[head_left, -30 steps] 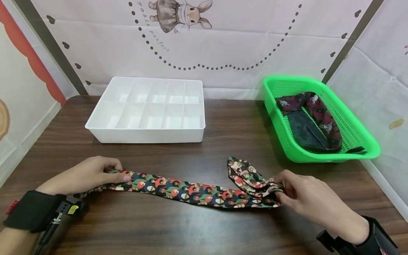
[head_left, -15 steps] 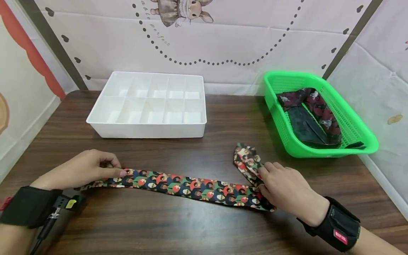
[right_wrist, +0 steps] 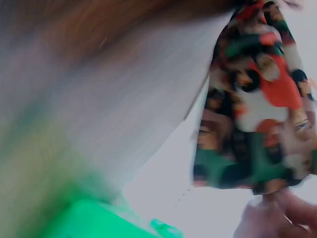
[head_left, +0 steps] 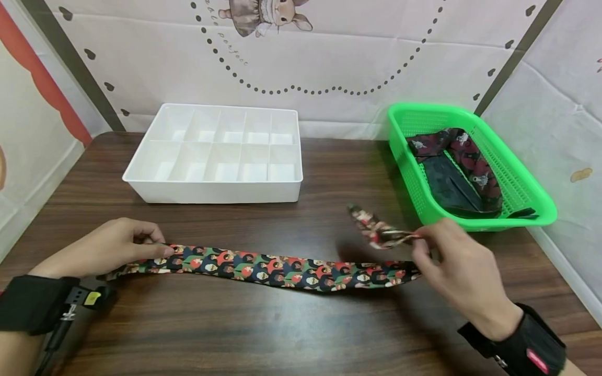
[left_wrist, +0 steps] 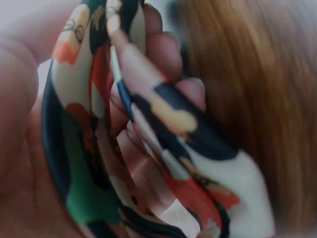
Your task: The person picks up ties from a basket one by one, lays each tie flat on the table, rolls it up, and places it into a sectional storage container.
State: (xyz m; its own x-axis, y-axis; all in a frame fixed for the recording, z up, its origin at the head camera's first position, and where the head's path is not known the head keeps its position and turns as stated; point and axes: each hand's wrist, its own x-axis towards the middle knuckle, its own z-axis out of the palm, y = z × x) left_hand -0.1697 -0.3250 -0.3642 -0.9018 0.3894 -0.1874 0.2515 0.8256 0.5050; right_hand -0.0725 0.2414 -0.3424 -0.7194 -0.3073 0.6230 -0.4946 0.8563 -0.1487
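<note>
Across the frame's lower centre, the patterned fabric strip (head_left: 282,271) stretches between my left hand (head_left: 115,245) and right hand (head_left: 463,269), both pinching it. Overpulling could slip either hold; unsupported, its loose tail (head_left: 376,230) may twist.

Reaches in from the lower left with left forearm (head_left: 19,350) and left hand (head_left: 110,243), pinching between a thumb (head_left: 157,251) pointing rightward and curled fingers (left_wrist: 190,94). Angles inward from the lower right with right hand (head_left: 463,269), held raised, pinching between thumb and bent fingers, well apart from the left.
</note>
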